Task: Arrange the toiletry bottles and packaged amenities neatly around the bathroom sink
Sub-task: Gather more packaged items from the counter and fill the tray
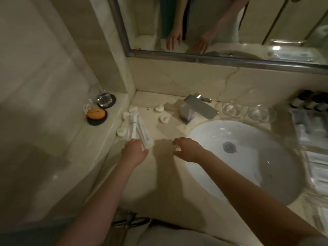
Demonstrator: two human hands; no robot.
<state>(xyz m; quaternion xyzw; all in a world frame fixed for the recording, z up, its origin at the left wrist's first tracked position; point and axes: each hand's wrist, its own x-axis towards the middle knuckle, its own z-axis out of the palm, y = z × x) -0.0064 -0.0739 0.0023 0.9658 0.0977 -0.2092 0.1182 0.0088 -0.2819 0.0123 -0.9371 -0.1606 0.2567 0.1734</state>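
Note:
Two long white packets (137,127) lie side by side on the beige counter (159,174), left of the sink (266,174). My left hand (134,152) reaches to their near ends and its fingertips touch them. My right hand (188,150) hovers over the counter at the basin's left rim, fingers loosely bent, holding nothing I can make out. Several small white round packaged items (159,108) are scattered between the packets and the faucet (191,107). Dark-capped toiletry bottles (308,102) stand at the far right. The frame is blurred.
Two clear glasses (232,108) stand behind the basin. A clear tray of wrapped amenities (301,125) sits at the right. On the left ledge are an orange item on a black coaster (95,113) and a glass (104,100). A mirror (230,23) spans the back wall.

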